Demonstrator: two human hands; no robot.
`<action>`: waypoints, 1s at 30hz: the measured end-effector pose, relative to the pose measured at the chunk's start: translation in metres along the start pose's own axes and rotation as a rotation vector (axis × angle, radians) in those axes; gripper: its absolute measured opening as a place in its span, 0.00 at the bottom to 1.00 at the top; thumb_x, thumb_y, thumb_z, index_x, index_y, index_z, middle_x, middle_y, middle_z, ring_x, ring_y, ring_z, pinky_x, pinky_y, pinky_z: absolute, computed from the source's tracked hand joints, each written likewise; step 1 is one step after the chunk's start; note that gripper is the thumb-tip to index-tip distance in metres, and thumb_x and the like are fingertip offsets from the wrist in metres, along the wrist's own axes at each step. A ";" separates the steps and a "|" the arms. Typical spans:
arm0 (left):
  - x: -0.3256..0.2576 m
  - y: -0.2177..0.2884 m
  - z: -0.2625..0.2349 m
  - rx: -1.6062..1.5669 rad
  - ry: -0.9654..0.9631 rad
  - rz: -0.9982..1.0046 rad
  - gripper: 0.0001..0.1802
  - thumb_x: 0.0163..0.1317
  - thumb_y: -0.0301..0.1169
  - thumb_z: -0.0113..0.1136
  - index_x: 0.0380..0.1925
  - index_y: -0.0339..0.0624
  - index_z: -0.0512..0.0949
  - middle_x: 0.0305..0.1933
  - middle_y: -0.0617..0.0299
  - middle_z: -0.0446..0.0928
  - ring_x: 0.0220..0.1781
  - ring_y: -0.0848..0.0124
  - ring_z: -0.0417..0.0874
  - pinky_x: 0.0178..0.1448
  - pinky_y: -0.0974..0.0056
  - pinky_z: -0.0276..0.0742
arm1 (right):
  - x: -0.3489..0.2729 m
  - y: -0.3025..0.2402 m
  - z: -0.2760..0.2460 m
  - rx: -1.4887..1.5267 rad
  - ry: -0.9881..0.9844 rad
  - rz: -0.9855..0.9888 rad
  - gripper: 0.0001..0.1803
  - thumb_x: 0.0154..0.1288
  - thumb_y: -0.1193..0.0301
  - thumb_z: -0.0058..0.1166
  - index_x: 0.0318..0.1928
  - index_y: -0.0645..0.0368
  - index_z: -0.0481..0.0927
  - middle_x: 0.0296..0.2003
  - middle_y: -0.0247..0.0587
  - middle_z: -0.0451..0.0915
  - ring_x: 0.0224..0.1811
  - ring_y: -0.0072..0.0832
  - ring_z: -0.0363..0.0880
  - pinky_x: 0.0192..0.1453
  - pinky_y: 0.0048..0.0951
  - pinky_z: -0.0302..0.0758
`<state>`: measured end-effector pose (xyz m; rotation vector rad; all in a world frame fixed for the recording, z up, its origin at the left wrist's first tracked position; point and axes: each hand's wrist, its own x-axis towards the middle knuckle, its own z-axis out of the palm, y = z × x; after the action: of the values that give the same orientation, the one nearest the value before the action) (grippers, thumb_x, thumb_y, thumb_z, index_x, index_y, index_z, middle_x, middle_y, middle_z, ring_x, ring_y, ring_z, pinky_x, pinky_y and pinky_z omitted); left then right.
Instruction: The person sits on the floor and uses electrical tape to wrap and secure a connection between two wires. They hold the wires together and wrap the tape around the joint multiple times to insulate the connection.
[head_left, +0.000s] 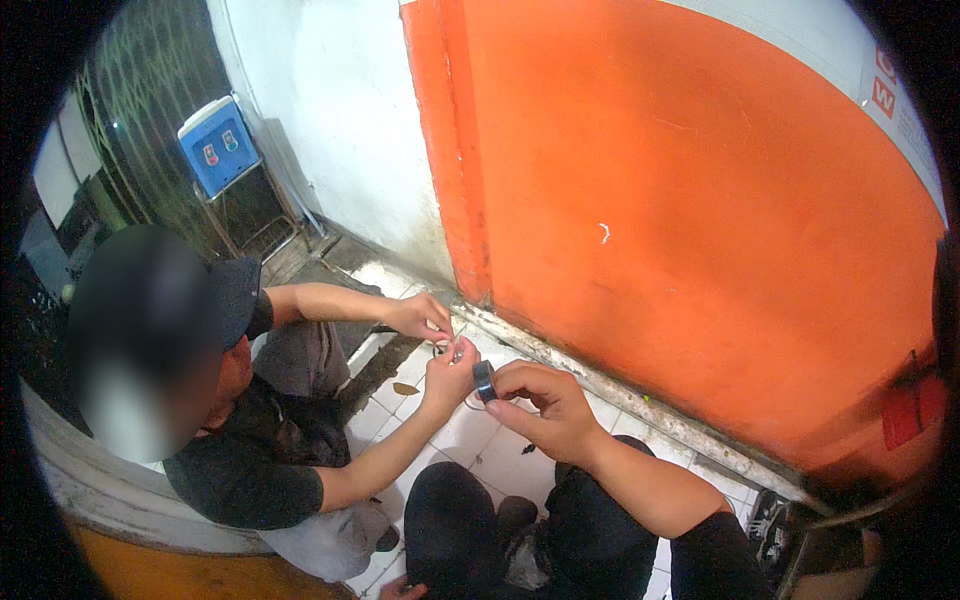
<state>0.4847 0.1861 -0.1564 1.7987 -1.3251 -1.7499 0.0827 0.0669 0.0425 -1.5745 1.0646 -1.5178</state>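
Orange wall (700, 220) fills most of the view, w/ a white wall (340, 130) to its left and white tiled floor (480, 450) at the base. Blue-and-white cooler box (218, 145) sits on a metal stand in the back left, well apart from the hands.

Co-worker in a black shirt (250, 470) and dark cap (235, 295) crouches at left, both arms stretched toward the floor near the wall's foot. Their two hands (440, 350) are pinched together around something small and pale; can't tell what it is.

Wearer's dark trousers (520, 530) show at bottom centre. Right hand (545, 405) comes in from lower right, fingers curled, thumb and forefinger pinching a small roll of dark tape (484, 381) held upright just beside the co-worker's nearer hand, above the tiles. Left hand (398, 590) only peeks in at the bottom edge; can't tell whether it grips anything.

Small dry leaf (405, 388) lies on the floor nearby.
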 end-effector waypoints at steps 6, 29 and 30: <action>-0.003 0.153 0.046 0.159 0.220 0.645 0.17 0.68 0.33 0.54 0.21 0.36 0.78 0.17 0.59 0.73 0.19 0.66 0.72 0.28 0.61 0.67 | 0.014 -0.002 0.003 -0.125 0.068 -0.119 0.08 0.61 0.76 0.64 0.40 0.63 0.83 0.39 0.43 0.83 0.43 0.31 0.83 0.52 0.30 0.77; 0.000 0.337 0.096 0.189 0.529 1.405 0.14 0.51 0.16 0.64 0.41 0.34 0.83 0.41 0.52 0.84 0.31 0.67 0.76 0.36 0.67 0.72 | 0.006 -0.029 0.017 -0.347 0.067 -0.286 0.10 0.52 0.76 0.68 0.37 0.58 0.85 0.38 0.38 0.82 0.43 0.37 0.81 0.49 0.34 0.78; -0.001 0.337 0.095 0.211 0.537 1.412 0.14 0.51 0.16 0.64 0.40 0.35 0.82 0.41 0.52 0.84 0.31 0.66 0.76 0.36 0.67 0.73 | 0.006 -0.029 0.017 -0.355 0.062 -0.282 0.10 0.52 0.75 0.68 0.37 0.57 0.85 0.38 0.38 0.82 0.43 0.37 0.80 0.49 0.34 0.78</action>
<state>0.2665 0.0439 0.0781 0.7581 -1.7883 -0.3485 0.1021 0.0725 0.0703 -2.0021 1.2402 -1.6345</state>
